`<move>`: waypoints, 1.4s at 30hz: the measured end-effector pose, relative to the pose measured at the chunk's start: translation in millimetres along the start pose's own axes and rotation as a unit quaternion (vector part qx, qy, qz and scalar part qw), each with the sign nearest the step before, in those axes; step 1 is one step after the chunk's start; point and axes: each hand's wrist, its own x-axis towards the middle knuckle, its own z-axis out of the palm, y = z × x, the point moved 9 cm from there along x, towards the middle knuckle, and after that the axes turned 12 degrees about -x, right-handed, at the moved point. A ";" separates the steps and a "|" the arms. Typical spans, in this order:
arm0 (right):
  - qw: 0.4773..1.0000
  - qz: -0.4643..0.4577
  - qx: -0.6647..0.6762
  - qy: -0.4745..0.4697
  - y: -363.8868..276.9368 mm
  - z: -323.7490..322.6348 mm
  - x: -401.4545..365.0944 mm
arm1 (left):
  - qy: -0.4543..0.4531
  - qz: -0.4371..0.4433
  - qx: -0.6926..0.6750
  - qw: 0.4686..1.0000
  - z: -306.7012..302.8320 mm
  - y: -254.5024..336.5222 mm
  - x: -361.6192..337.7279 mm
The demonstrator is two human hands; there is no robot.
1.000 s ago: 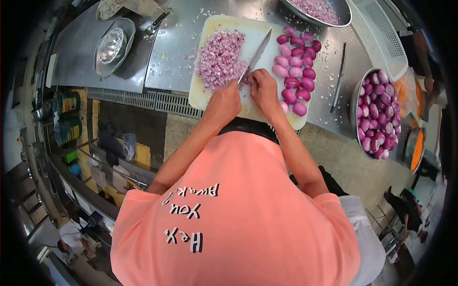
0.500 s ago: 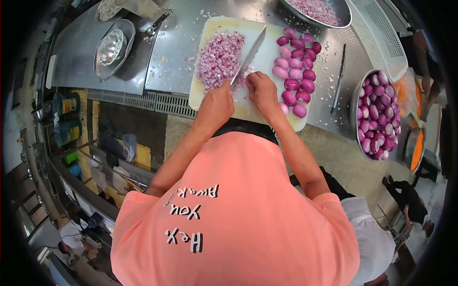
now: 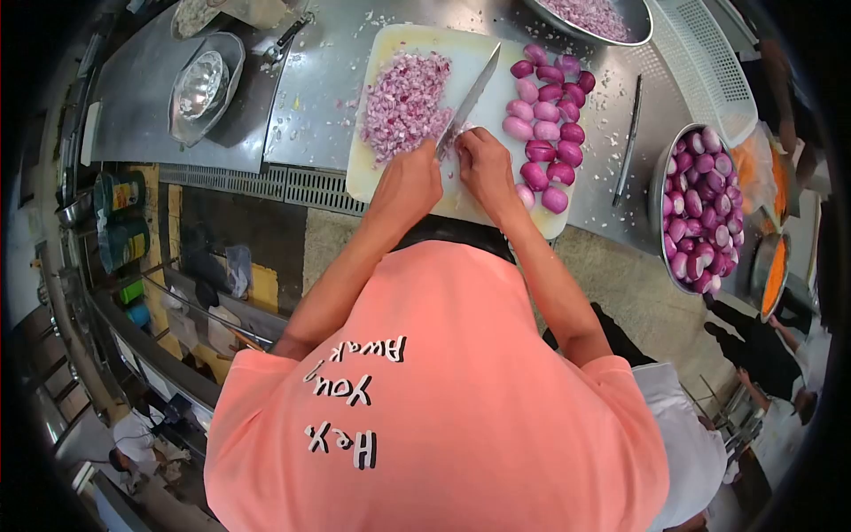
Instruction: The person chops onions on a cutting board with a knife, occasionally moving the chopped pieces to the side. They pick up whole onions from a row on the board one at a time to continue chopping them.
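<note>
As left [image 3: 409,182] cuts (knife [image 3: 468,102]), right [image 3: 486,164] steadies.

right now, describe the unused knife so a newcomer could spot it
Start at the white cutting board on the steel counter and look right, toward the metal bowl of peeled shallots. The spare knife lies on bare steel in the gap between them. Unlike the chopping knife in the left hand, it is dark, slim and untouched.
</note>
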 end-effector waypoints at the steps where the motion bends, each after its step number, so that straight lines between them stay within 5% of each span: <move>1: 1.000 0.002 0.015 0.007 0.0 -0.3 2.0 | 0.005 0.007 0.003 1.000 -5.0 3.5 -1.6; 42: 0.998 0.045 0.002 0.038 22.8 -34.2 -8.5 | -0.006 -0.008 -0.038 0.999 -2.4 18.8 6.3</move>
